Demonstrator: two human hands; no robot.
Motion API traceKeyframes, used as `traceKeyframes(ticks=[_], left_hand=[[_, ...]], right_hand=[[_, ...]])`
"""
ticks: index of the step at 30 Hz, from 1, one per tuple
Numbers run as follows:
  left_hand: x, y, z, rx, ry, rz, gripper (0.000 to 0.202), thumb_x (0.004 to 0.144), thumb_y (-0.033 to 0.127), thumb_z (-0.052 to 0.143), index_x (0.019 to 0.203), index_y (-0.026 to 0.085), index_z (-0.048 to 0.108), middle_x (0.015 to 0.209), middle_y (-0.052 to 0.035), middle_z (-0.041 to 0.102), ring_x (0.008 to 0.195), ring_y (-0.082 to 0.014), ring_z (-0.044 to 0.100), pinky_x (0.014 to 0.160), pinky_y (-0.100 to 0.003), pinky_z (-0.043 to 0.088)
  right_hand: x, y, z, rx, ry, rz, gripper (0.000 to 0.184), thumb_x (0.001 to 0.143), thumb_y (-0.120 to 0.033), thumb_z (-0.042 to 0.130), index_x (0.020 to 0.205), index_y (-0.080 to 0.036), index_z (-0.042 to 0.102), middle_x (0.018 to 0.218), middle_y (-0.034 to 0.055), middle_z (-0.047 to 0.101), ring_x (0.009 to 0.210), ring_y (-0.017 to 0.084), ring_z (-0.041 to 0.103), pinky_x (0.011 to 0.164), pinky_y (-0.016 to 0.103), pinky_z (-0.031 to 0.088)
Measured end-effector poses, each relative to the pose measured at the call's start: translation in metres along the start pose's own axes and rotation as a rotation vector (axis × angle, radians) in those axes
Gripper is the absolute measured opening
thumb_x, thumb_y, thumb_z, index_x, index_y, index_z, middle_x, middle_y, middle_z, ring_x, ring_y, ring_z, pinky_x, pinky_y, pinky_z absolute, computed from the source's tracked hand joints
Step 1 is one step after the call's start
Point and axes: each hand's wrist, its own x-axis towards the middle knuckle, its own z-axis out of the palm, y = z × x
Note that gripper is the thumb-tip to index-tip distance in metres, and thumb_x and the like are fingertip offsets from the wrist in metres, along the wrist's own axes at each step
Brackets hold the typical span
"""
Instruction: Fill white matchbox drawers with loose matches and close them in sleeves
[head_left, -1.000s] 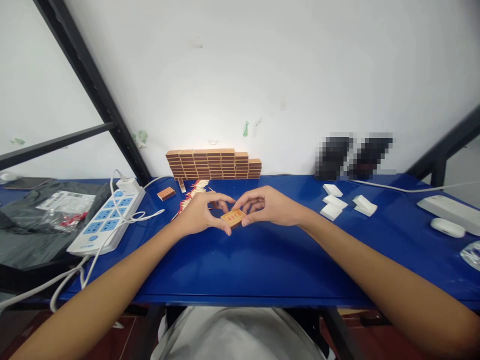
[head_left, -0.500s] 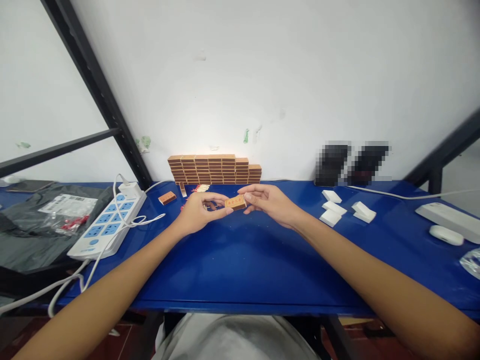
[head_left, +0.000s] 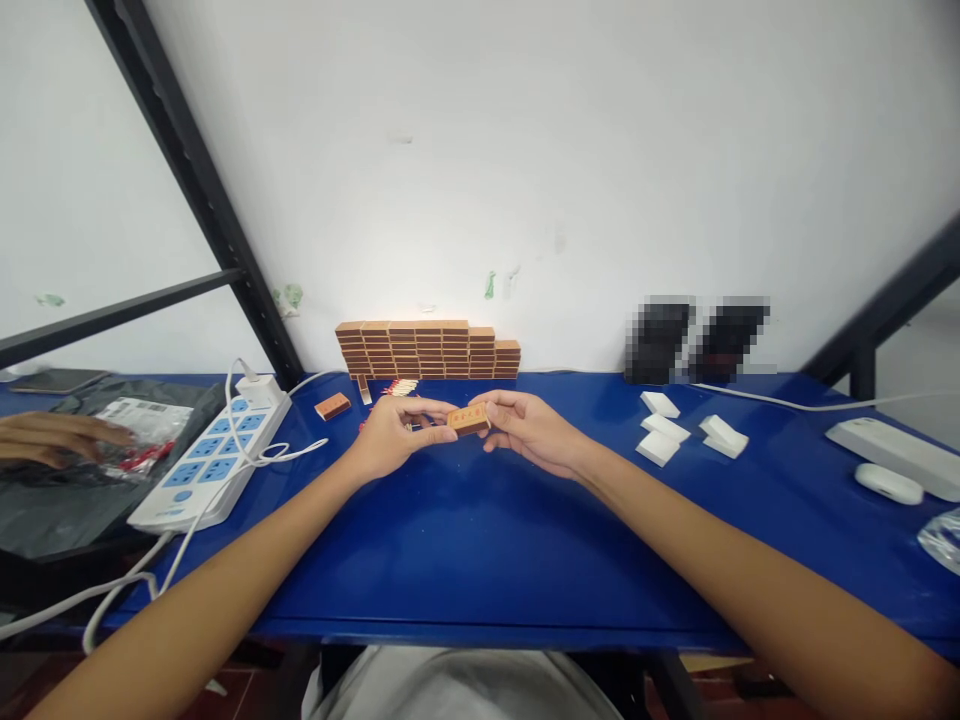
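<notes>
So the matchbox (head_left: 466, 420) is held over the table (head_left: 465, 545), on the near side of the box stack (head_left: 427, 350), pinched at one end by the left hand (head_left: 411, 434) and at the other by the right hand (head_left: 517, 428). Can't tell if its tray is fully in. Squeeze too hard and the thin card probably buckles, or the tray slides and anything inside spills. Loose matches (head_left: 403, 386) lie just in front of the stack, partly behind the left hand, so a careless knuckle could scatter them. One bump might topple the stack's stepped right end too. Left of the stack, the power strip (head_left: 210, 460) cable could snag a forearm.
</notes>
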Motion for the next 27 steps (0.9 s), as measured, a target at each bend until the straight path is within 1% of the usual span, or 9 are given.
traceKeyframes(ticks=[3, 5, 8, 10, 13, 17, 20, 23, 27], left_hand=[[0.0, 0.0, 0.0, 0.014, 0.026, -0.023, 0.036, 0.082, 0.044, 0.082, 0.108, 0.019, 0.084, 0.092, -0.0062, 0.082, 0.073, -0.0169, 0.069, 0.068, -0.027, 0.055], [-0.001, -0.001, 0.001, 0.038, 0.037, -0.028, 0.037, 0.082, 0.046, 0.082, 0.107, 0.019, 0.084, 0.09, -0.0055, 0.081, 0.073, -0.0166, 0.068, 0.068, -0.027, 0.055], [-0.002, -0.001, 0.002, 0.066, 0.044, -0.041, 0.039, 0.079, 0.048, 0.085, 0.107, 0.021, 0.083, 0.089, -0.0047, 0.081, 0.073, -0.0169, 0.068, 0.068, -0.028, 0.055], [-0.002, -0.001, 0.004, 0.055, 0.052, -0.053, 0.042, 0.077, 0.048, 0.086, 0.108, 0.021, 0.083, 0.095, -0.0057, 0.082, 0.078, -0.0184, 0.07, 0.071, -0.029, 0.057], [-0.002, -0.002, 0.005, 0.01, 0.05, -0.054, 0.044, 0.074, 0.045, 0.089, 0.11, 0.02, 0.081, 0.105, -0.0079, 0.081, 0.088, -0.0214, 0.073, 0.077, -0.032, 0.06], [-0.001, -0.005, 0.006, 0.009, 0.044, -0.047, 0.042, 0.075, 0.043, 0.089, 0.109, 0.02, 0.08, 0.105, -0.0084, 0.081, 0.092, -0.0225, 0.074, 0.077, -0.032, 0.059], [-0.002, -0.006, 0.007, 0.057, 0.059, -0.05, 0.045, 0.078, 0.047, 0.086, 0.113, 0.02, 0.079, 0.102, -0.0076, 0.081, 0.092, -0.0219, 0.074, 0.078, -0.032, 0.058], [-0.006, -0.01, 0.01, 0.169, 0.06, -0.003, 0.044, 0.085, 0.05, 0.08, 0.116, 0.02, 0.077, 0.101, -0.0068, 0.08, 0.091, -0.0211, 0.073, 0.081, -0.033, 0.058], [-0.009, -0.015, 0.012, 0.369, -0.006, 0.127, 0.036, 0.093, 0.046, 0.071, 0.119, 0.021, 0.075, 0.104, -0.0068, 0.079, 0.096, -0.022, 0.071, 0.086, -0.036, 0.057]], right_hand=[[-0.001, -0.004, 0.001, -0.106, 0.031, -0.016, 0.046, 0.088, -0.056, 0.077, 0.115, -0.019, 0.071, 0.105, 0.0079, 0.071, 0.086, 0.016, 0.068, 0.075, 0.033, 0.063], [-0.003, -0.008, 0.0, -0.279, 0.06, -0.054, 0.052, 0.086, -0.057, 0.078, 0.121, -0.019, 0.069, 0.1, 0.0075, 0.072, 0.081, 0.017, 0.069, 0.072, 0.035, 0.063], [-0.004, -0.012, -0.003, -0.595, 0.095, -0.13, 0.052, 0.08, -0.051, 0.084, 0.12, -0.019, 0.072, 0.09, 0.0047, 0.072, 0.073, 0.017, 0.066, 0.065, 0.031, 0.058], [-0.004, -0.014, -0.005, -0.7, 0.107, -0.143, 0.05, 0.079, -0.049, 0.085, 0.118, -0.02, 0.074, 0.084, 0.0032, 0.071, 0.07, 0.016, 0.064, 0.061, 0.03, 0.055], [-0.004, -0.017, -0.009, -0.693, 0.099, -0.088, 0.055, 0.078, -0.049, 0.085, 0.123, -0.02, 0.073, 0.077, 0.0008, 0.07, 0.063, 0.015, 0.061, 0.056, 0.03, 0.054], [-0.004, -0.019, -0.009, -0.642, 0.075, -0.051, 0.058, 0.078, -0.05, 0.085, 0.125, -0.019, 0.072, 0.074, -0.0009, 0.069, 0.059, 0.014, 0.06, 0.056, 0.031, 0.057], [-0.003, -0.021, -0.015, -0.642, 0.083, -0.074, 0.057, 0.08, -0.051, 0.083, 0.126, -0.02, 0.071, 0.084, 0.0024, 0.073, 0.063, 0.015, 0.063, 0.057, 0.031, 0.059], [0.004, -0.024, -0.037, -0.687, 0.25, -0.166, 0.057, 0.079, -0.052, 0.083, 0.124, -0.021, 0.068, 0.114, 0.0098, 0.074, 0.073, 0.017, 0.066, 0.056, 0.032, 0.059], [0.025, -0.032, -0.086, -0.853, 0.565, -0.267, 0.055, 0.074, -0.052, 0.085, 0.113, -0.017, 0.068, 0.118, 0.0132, 0.073, 0.074, 0.017, 0.065, 0.059, 0.033, 0.058]])
